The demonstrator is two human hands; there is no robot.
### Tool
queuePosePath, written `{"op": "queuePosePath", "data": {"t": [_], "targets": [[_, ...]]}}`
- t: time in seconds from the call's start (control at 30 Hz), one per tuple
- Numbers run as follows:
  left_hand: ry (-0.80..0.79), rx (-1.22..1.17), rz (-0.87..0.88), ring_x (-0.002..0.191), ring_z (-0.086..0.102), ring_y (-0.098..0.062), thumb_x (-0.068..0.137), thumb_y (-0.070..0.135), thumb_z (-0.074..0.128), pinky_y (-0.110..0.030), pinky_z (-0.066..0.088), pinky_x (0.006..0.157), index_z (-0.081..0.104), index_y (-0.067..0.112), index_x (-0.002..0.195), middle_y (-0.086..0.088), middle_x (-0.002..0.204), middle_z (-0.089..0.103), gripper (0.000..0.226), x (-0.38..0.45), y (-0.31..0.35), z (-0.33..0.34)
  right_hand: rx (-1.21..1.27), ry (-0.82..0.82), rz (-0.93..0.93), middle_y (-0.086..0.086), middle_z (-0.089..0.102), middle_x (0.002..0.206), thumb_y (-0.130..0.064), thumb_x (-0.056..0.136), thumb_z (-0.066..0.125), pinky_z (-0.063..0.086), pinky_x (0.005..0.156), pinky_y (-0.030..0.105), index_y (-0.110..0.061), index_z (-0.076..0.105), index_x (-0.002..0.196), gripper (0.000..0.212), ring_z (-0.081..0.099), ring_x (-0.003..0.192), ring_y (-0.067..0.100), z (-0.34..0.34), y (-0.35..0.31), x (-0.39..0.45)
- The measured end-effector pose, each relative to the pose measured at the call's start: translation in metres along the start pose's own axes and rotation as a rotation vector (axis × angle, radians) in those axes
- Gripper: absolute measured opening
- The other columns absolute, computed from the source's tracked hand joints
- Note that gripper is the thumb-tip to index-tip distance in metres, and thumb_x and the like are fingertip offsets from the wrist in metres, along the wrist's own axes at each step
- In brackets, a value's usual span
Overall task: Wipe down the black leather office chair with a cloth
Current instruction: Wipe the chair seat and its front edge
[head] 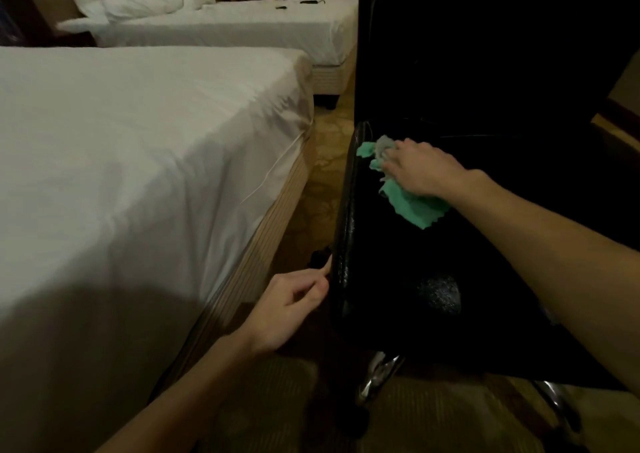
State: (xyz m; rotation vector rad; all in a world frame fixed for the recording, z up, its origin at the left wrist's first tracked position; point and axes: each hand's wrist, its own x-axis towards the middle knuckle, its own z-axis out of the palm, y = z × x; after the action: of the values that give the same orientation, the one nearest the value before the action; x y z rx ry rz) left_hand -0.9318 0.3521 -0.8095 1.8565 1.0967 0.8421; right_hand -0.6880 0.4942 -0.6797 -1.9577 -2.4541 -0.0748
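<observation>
The black leather office chair [398, 255] fills the right half of the view, its tall back rising at the top right. A crumpled green and grey cloth [405, 196] lies on the far left part of the seat. My right hand [422, 170] lies on top of the cloth with fingers spread, pressing it onto the leather. My left hand [291, 309] is at the chair's left edge, its fingers partly curled, with the index fingertip touching the seat's shiny rim.
A bed with a white sheet [138, 148] stands close on the left, leaving a narrow strip of patterned carpet [325, 162] between it and the chair. A second bed [225, 23] with rumpled pillows stands behind. Chrome chair legs [381, 373] show below the seat.
</observation>
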Motion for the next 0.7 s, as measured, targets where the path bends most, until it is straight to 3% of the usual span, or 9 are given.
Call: {"op": "queuePosePath", "data": {"t": [0.07,0.2,0.27,0.33,0.4,0.5,0.6,0.7], "targets": [[0.010,-0.077,-0.012,0.108,0.067,-0.030,0.101,0.052,0.043,-0.047,0.054,0.093,0.060,0.010,0.135,-0.010,0.117,0.071,0.056,0.001,0.000,0.003,0.027,0.027,-0.033,0.009,0.047,0.135,-0.032,0.107,0.030,0.039,0.100,0.041,-0.011,0.054,0.134,0.041,0.046,0.124,0.029,0.004,0.001,0.005],[0.031,-0.343,-0.099,0.120,0.064,-0.013,0.099,0.029,0.057,-0.026,0.053,0.097,0.053,0.018,0.138,0.008,0.129,0.068,0.041,0.006,-0.003,0.007,0.190,0.015,-0.133,0.005,0.053,0.137,-0.032,0.105,0.039,0.041,0.105,0.045,-0.013,0.060,0.127,0.036,0.051,0.125,0.028,0.003,-0.010,-0.019],[0.018,-0.428,-0.119,0.120,0.064,-0.016,0.088,0.048,0.068,-0.027,0.053,0.097,0.040,0.024,0.148,0.005,0.129,0.068,0.070,0.016,-0.004,0.002,0.220,-0.005,-0.231,0.006,0.054,0.138,-0.030,0.105,0.042,0.038,0.108,0.045,-0.012,0.059,0.130,0.035,0.049,0.129,0.024,-0.003,-0.017,-0.040],[-0.001,-0.507,-0.157,0.120,0.065,-0.021,0.072,0.065,0.075,-0.037,0.053,0.100,0.029,0.030,0.154,0.001,0.127,0.069,0.101,0.032,-0.003,-0.002,0.199,-0.029,-0.325,0.003,0.048,0.147,-0.029,0.105,0.042,0.032,0.115,0.038,-0.015,0.054,0.138,0.038,0.041,0.137,0.019,-0.007,-0.022,-0.056],[0.012,-0.565,-0.172,0.123,0.063,-0.018,0.066,0.070,0.077,-0.041,0.046,0.105,0.025,0.032,0.156,0.008,0.127,0.069,0.110,0.050,0.002,-0.002,0.192,-0.048,-0.403,-0.002,0.040,0.154,-0.031,0.105,0.043,0.022,0.119,0.028,-0.019,0.047,0.145,0.042,0.030,0.144,0.012,-0.007,-0.021,-0.061],[0.036,-0.657,-0.201,0.127,0.058,-0.011,0.077,0.057,0.076,-0.040,0.040,0.112,0.030,0.032,0.155,0.013,0.131,0.066,0.094,0.067,0.001,0.002,0.173,-0.093,-0.452,-0.007,0.033,0.158,-0.038,0.103,0.043,0.020,0.120,0.026,-0.025,0.042,0.148,0.046,0.024,0.146,0.006,-0.006,-0.014,-0.057],[0.029,-0.662,-0.251,0.128,0.057,-0.009,0.084,0.041,0.071,-0.031,0.042,0.109,0.047,0.045,0.142,0.011,0.132,0.066,0.063,0.070,0.002,0.007,0.094,-0.110,-0.406,-0.009,0.029,0.159,-0.045,0.102,0.040,0.028,0.119,0.034,-0.032,0.038,0.149,0.048,0.024,0.147,0.007,-0.009,-0.011,-0.043],[0.008,-0.658,-0.302,0.137,0.048,-0.020,0.073,0.055,0.082,-0.042,0.038,0.115,0.053,0.056,0.134,0.001,0.142,0.058,0.068,0.070,-0.001,0.008,0.015,-0.104,-0.261,-0.007,0.027,0.160,-0.046,0.103,0.038,0.034,0.115,0.039,-0.033,0.038,0.149,0.048,0.032,0.145,0.015,-0.009,-0.013,-0.014]]}}
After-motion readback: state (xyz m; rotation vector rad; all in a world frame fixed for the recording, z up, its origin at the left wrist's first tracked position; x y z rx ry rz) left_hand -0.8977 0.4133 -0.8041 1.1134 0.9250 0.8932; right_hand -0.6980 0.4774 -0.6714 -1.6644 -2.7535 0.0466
